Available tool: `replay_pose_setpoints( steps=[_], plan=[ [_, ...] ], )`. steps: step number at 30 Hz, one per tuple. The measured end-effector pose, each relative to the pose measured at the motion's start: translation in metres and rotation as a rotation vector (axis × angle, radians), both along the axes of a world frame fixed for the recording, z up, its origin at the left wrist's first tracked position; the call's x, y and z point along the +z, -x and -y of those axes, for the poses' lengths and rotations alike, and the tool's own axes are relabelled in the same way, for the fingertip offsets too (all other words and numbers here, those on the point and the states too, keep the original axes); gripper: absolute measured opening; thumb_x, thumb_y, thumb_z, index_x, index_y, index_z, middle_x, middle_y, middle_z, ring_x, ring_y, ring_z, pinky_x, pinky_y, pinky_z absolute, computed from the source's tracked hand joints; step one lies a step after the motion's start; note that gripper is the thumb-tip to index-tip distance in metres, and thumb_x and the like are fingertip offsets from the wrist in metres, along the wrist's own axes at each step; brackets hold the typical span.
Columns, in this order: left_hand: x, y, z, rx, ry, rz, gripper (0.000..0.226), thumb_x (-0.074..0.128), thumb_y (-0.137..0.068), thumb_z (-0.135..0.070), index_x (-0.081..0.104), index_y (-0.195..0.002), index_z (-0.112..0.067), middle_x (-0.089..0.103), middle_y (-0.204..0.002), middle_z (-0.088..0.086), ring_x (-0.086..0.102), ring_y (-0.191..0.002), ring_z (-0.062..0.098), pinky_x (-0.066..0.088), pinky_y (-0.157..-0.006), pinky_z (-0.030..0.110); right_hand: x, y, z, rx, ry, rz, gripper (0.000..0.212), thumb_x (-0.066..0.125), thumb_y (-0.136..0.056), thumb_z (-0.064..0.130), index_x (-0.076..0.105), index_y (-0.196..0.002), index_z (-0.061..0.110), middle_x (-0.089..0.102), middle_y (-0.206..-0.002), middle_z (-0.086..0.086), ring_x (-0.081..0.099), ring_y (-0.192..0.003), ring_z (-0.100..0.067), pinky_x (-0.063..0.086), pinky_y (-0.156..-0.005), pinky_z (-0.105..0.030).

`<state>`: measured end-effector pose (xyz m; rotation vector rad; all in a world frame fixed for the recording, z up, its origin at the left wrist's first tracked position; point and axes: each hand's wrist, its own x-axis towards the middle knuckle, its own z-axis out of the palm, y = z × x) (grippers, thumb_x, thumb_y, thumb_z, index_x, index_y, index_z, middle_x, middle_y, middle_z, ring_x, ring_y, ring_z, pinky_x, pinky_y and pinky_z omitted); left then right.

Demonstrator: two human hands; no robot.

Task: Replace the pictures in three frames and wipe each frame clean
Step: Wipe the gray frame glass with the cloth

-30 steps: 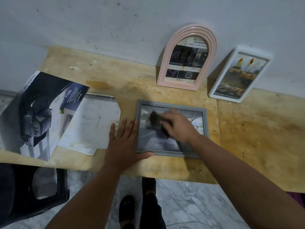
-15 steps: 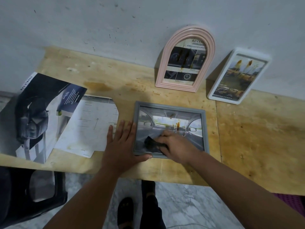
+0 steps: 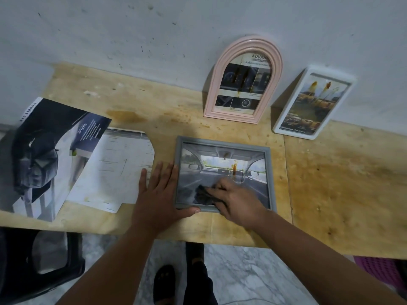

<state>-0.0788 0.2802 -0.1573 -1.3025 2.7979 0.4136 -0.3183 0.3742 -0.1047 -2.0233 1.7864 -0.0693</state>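
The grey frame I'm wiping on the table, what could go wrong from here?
1. The grey frame lies near the table's front edge; a hard stroke toward you could push it off, though the left hand braces it.
2. The brown streak on the glass could smear under the dark cloth in the right hand.
3. The pink frame only leans against the wall; jolting the table could tip it.

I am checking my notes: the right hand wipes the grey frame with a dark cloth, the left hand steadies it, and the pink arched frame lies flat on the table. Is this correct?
Not quite. In the head view the pink arched frame stands leaning against the wall, not flat. The rest holds: the right hand wipes the grey frame with a dark cloth while the left hand steadies it.
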Motion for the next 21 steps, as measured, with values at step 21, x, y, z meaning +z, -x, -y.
replay_pose_setpoints(
  steps=[21],
  plan=[
    [0.003,0.000,0.001,0.016,-0.004,-0.013,0.132,0.031,-0.070,-0.103,0.018,-0.163,-0.011,0.017,-0.171,0.008,0.003,-0.160,0.028,0.007,-0.125,0.063,0.024,0.067,0.069,-0.373,0.070,-0.013,0.033,0.059,-0.099,0.022,0.066,-0.131,0.028,0.052,-0.103,0.004,0.061,-0.097,-0.024,0.044,-0.078,-0.032]
  ],
)
